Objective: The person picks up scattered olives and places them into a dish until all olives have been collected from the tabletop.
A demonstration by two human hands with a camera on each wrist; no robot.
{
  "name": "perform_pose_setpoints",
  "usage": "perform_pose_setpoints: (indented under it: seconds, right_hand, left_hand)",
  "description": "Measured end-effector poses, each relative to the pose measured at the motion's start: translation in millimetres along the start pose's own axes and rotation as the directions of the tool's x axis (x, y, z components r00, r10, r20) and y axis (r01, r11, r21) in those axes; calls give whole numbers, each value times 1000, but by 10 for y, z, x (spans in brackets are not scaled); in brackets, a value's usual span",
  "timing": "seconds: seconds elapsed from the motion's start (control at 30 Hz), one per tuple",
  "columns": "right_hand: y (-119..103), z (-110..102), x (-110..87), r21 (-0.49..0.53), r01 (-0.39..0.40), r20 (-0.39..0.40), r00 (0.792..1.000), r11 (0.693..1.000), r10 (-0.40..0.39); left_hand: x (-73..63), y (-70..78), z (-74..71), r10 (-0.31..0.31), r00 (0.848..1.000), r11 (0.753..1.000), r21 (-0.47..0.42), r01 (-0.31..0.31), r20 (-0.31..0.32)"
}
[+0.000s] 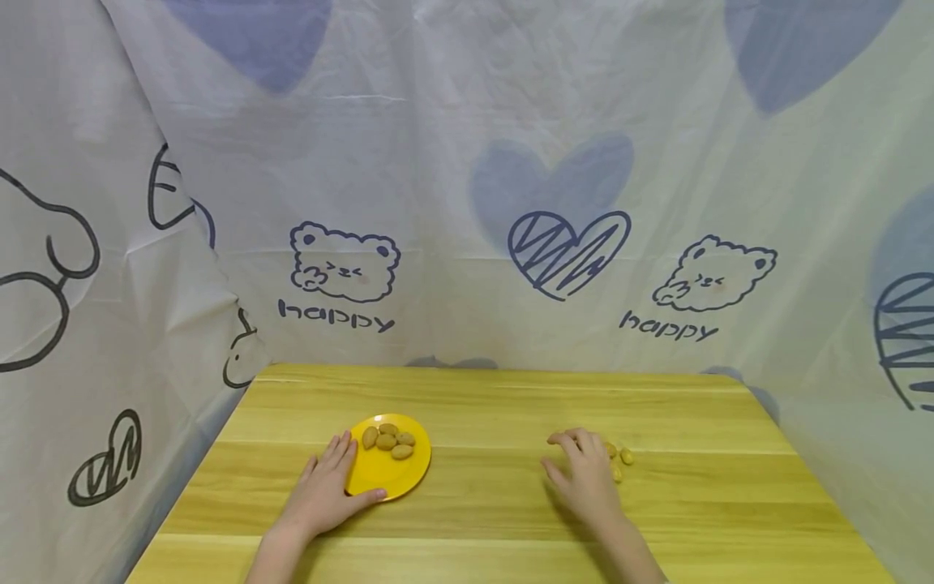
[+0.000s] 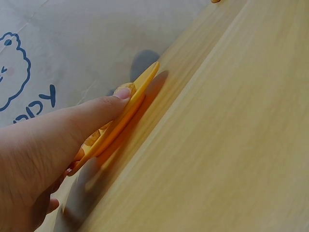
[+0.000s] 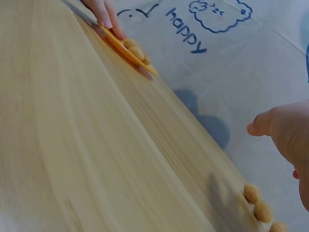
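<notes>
A round yellow plate (image 1: 404,478) sits on the left side of the table, bearing several tan, oval nuts in their shells (image 1: 386,442). My left hand (image 1: 324,491) rests at the plate's near left edge. Its fingers lie straight along the left rim, and the thumb (image 2: 104,108) reaches over the near rim. Over on the right, my right hand (image 1: 587,478) hovers above a small group of similar nuts (image 1: 627,456), thumb and forefinger spread apart with nothing seen between them. Part of that group is hidden behind the hand; some nuts (image 3: 263,211) show below it in the right wrist view.
The light wooden table (image 1: 481,535) carries the plate and both groups of nuts. Behind it and along the sides hangs a pale cloth (image 1: 452,178) printed with hearts, bear faces and "happy".
</notes>
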State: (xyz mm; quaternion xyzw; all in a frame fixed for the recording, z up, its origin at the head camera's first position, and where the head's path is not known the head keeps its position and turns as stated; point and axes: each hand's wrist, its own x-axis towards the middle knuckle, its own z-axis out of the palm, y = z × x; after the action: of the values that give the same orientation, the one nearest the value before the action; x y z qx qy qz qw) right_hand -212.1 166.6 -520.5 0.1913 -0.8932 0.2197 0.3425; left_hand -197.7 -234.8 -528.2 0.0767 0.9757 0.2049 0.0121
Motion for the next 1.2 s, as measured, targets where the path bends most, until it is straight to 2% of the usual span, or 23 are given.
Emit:
perform_pose_setpoints:
  seconds: [0.37,0.63,0.83,1.0,1.2]
  right_hand:
    - [194,-97,-139,-56,-36,-50,998,998,33]
    - [323,-152,-244,-85,-147,0,989,985,148]
    - [401,-182,-288,-106,-197,23,979,975,201]
    - [435,-220,-303,-104,-262,61,961,960,269]
    - [461,-257,-305,-101,-349,99,928,932,359]
  left_hand:
    - [-2,5,-4,0,1000,1000,-3,0,1]
    - [-12,9,-3,10,1000,1000,4,-10,-12]
    - [-21,16,-11,11,1000,1000,9,-11,-10]
    - [-26,18,-16,13,1000,1000,16,-13,-12]
    - [-25,15,-17,14,1000,1000,21,-13,-14]
